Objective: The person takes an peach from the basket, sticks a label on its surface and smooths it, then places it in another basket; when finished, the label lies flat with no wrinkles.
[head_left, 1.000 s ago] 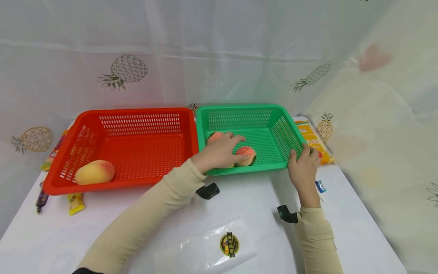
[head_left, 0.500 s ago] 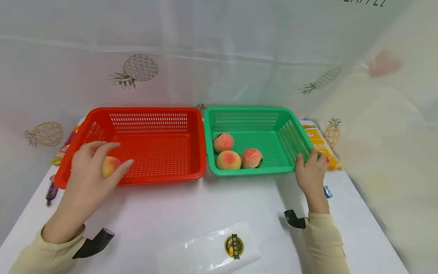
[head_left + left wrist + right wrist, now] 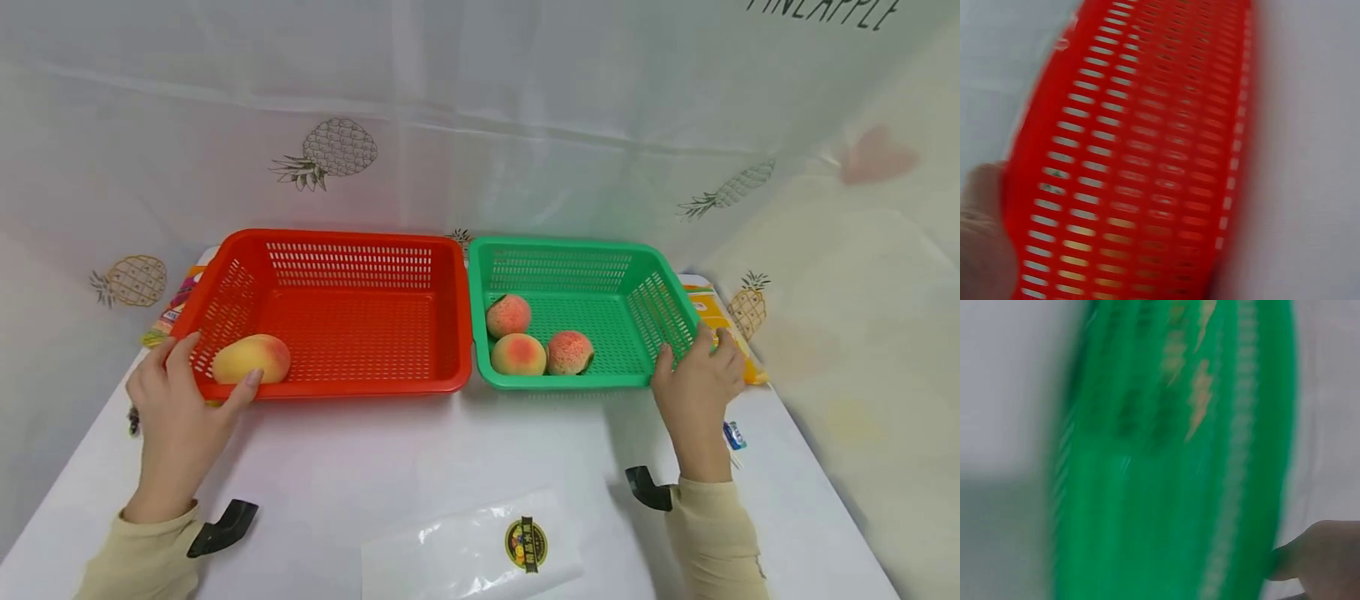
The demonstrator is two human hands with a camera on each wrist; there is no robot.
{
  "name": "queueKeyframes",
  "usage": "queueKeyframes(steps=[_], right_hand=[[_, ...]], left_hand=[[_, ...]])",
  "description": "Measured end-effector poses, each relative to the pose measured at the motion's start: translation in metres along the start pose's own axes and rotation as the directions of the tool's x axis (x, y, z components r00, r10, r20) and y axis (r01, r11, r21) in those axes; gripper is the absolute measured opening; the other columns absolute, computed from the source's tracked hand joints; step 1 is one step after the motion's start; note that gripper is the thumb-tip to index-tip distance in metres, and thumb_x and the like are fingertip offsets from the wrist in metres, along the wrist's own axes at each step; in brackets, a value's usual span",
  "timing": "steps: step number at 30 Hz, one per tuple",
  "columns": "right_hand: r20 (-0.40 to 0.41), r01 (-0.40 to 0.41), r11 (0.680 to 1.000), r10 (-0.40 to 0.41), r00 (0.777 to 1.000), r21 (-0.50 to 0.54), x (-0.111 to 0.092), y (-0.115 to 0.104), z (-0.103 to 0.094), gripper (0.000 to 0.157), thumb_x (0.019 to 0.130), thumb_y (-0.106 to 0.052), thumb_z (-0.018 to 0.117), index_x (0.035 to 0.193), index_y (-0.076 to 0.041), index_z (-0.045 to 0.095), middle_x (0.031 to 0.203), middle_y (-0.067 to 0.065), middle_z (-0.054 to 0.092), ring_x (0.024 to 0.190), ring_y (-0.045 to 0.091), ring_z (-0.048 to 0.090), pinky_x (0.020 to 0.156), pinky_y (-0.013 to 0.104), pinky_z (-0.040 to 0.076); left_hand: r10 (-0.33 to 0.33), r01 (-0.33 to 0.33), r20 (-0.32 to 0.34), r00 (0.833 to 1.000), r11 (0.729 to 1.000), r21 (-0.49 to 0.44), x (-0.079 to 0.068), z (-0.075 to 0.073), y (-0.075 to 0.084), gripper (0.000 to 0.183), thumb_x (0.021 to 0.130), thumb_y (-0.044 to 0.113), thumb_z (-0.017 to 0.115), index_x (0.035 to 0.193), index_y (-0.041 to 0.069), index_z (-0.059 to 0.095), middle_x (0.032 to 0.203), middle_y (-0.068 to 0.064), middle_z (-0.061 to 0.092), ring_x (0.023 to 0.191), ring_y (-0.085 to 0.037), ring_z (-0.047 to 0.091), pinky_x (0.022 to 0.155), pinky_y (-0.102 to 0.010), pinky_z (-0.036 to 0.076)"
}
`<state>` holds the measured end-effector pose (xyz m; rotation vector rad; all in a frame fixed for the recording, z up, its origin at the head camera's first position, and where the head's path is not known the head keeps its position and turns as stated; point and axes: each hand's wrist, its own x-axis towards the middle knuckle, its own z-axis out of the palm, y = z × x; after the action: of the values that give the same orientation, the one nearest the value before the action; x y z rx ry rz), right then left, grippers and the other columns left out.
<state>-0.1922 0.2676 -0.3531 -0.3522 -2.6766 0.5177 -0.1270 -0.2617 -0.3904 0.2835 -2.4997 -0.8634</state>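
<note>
In the head view a red plastic basket (image 3: 360,388) stands at left, one yellow-red mango (image 3: 252,359) in its near left corner. My left hand (image 3: 177,429) grips that corner, thumb over the front rim; the left wrist view shows its thumb (image 3: 984,231) at the basket's edge. Beside it is a green plastic basket (image 3: 600,382). Two rough pink peaches (image 3: 509,316) and a smoother yellow-red one (image 3: 519,356) sit in its left part. My right hand (image 3: 697,396) holds its near right corner. In the right wrist view, the thumb (image 3: 1325,559) meets the green rim.
A clear plastic bag (image 3: 450,546) with a round label lies on the white table (image 3: 360,467) in front. An orange snack packet (image 3: 712,312) is partly hidden behind the green basket, and a colourful packet (image 3: 168,317) behind the red one. A patterned curtain hangs behind.
My left hand has left the fruit in the green basket and moved left to the red basket's near corner. My right hand stays at the green basket's corner. The head view has shifted left.
</note>
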Motion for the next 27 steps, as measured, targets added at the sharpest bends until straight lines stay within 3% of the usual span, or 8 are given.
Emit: queueKeyframes(steps=[2,4,6,9,12,18,23,27], right_hand=[[-0.085,0.139,0.99,-0.137,0.987,0.025,-0.005,-0.032,0.001,0.049,0.088,-0.026,0.05,0.126,0.005,0.04,0.131,0.027,0.031,0.119,0.043,0.025,0.086,0.061,0.021],[-0.127,0.307,0.949,-0.297,0.946,0.07,-0.011,-0.074,0.006,0.038,0.086,-0.021,0.055,0.115,0.003,0.051,0.121,0.023,0.043,0.113,0.041,0.033,0.082,0.057,0.027],[-0.103,0.447,0.886,-0.437,0.894,0.119,-0.022,-0.12,0.015,0.031,0.084,-0.02,0.057,0.107,0.0,0.056,0.114,0.019,0.049,0.109,0.037,0.038,0.081,0.053,0.03],[0.033,0.575,0.79,-0.594,0.804,0.213,-0.045,-0.189,0.032,0.028,0.085,-0.023,0.056,0.106,-0.004,0.057,0.11,0.012,0.053,0.106,0.029,0.042,0.084,0.044,0.035],[0.245,0.574,0.764,-0.641,0.728,0.294,-0.066,-0.248,0.049,0.035,0.086,-0.03,0.055,0.113,-0.008,0.054,0.113,0.007,0.05,0.106,0.022,0.043,0.087,0.035,0.039],[0.519,0.481,0.8,-0.599,0.61,0.358,-0.083,-0.335,0.089,0.05,0.084,-0.04,0.056,0.124,-0.012,0.046,0.117,0.003,0.047,0.098,0.014,0.049,0.082,0.023,0.045],[0.632,0.459,0.822,-0.559,0.536,0.338,-0.099,-0.372,0.116,0.061,0.08,-0.045,0.059,0.129,-0.014,0.041,0.113,0.0,0.047,0.092,0.012,0.048,0.078,0.024,0.045],[0.683,0.448,0.833,-0.535,0.498,0.325,-0.111,-0.386,0.131,0.059,0.079,-0.047,0.06,0.126,-0.015,0.043,0.104,-0.002,0.051,0.088,0.012,0.047,0.075,0.025,0.045]], left_hand=[[-0.018,0.015,-0.075,0.997,0.999,-0.03,-0.004,0.005,-0.003,0.076,0.072,0.036,0.068,0.133,0.005,0.033,0.138,-0.016,0.025,0.128,-0.03,0.015,0.094,-0.058,0.017],[-0.033,0.025,-0.145,0.989,0.998,-0.057,-0.007,0.008,-0.006,0.075,0.071,0.035,0.069,0.132,0.008,0.035,0.137,-0.013,0.029,0.127,-0.027,0.019,0.096,-0.055,0.018],[-0.021,0.005,-0.205,0.979,0.997,-0.076,-0.009,0.011,-0.009,0.075,0.07,0.034,0.069,0.132,0.008,0.035,0.135,-0.014,0.033,0.125,-0.027,0.024,0.097,-0.052,0.018],[0.015,-0.042,-0.257,0.966,0.994,-0.099,-0.008,0.013,-0.013,0.076,0.068,0.035,0.068,0.132,0.011,0.035,0.13,-0.016,0.037,0.121,-0.027,0.028,0.097,-0.048,0.018],[0.038,-0.075,-0.265,0.963,0.989,-0.13,-0.005,0.02,-0.014,0.08,0.066,0.037,0.069,0.134,0.014,0.033,0.129,-0.014,0.038,0.12,-0.024,0.028,0.094,-0.046,0.02],[0.045,-0.077,-0.255,0.966,0.99,-0.118,-0.001,0.029,-0.015,0.086,0.063,0.041,0.072,0.135,0.016,0.031,0.131,-0.011,0.039,0.119,-0.025,0.029,0.087,-0.049,0.026],[0.017,-0.042,-0.265,0.964,0.995,-0.089,-0.002,0.026,-0.019,0.083,0.067,0.045,0.067,0.135,0.015,0.03,0.133,-0.009,0.037,0.12,-0.024,0.029,0.087,-0.049,0.03],[-0.003,-0.013,-0.248,0.969,0.998,-0.059,-0.004,0.018,-0.024,0.076,0.073,0.044,0.062,0.134,0.014,0.03,0.133,-0.01,0.037,0.12,-0.024,0.028,0.088,-0.049,0.03]])
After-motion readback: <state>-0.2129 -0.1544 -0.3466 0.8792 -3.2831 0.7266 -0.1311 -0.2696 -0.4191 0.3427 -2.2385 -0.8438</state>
